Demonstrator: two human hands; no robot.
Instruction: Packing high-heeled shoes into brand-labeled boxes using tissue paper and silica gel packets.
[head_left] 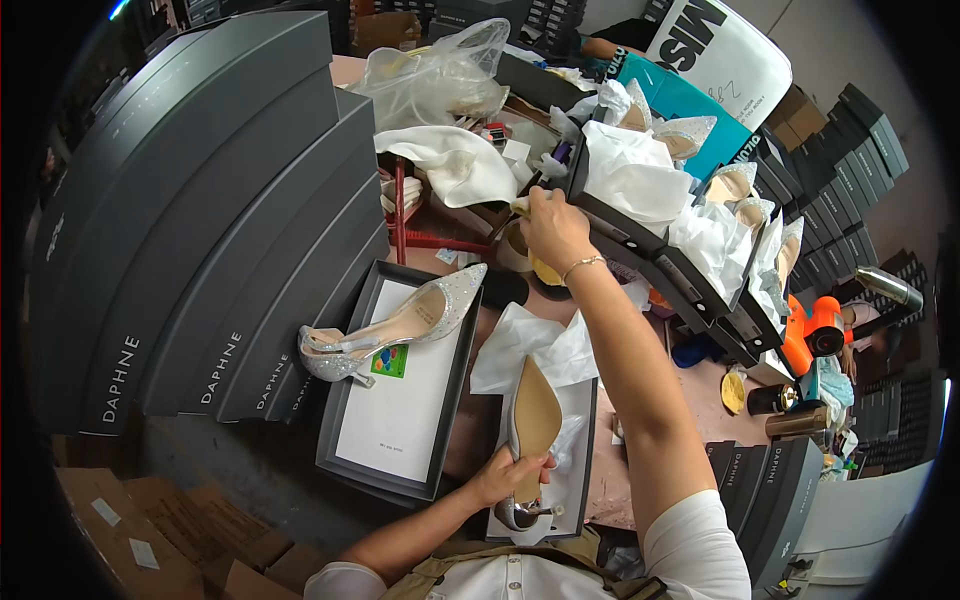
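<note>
My left hand (505, 476) is closed around a high-heeled shoe (536, 415), its tan sole turned up and its toe pointing away from me. Beneath that shoe lies an open dark box (585, 480) with white tissue paper (530, 345) at its far end. My right hand (556, 232) reaches far over the table, fingers closed on a small pale yellowish thing I cannot make out, above some jars. To the left, a sparkly silver slingback heel (430, 310) rests on its side across a dark box lid (460, 380) with a white inside.
Tall stacks of dark shoe boxes (200, 220) stand at the left. Tissue-filled boxes with glittery shoes (685, 135) line the back right. An orange heat gun (815, 325), a dark can (770, 400) and a yellow sponge (733, 392) are at the right. Cardboard cartons (140, 520) lie lower left.
</note>
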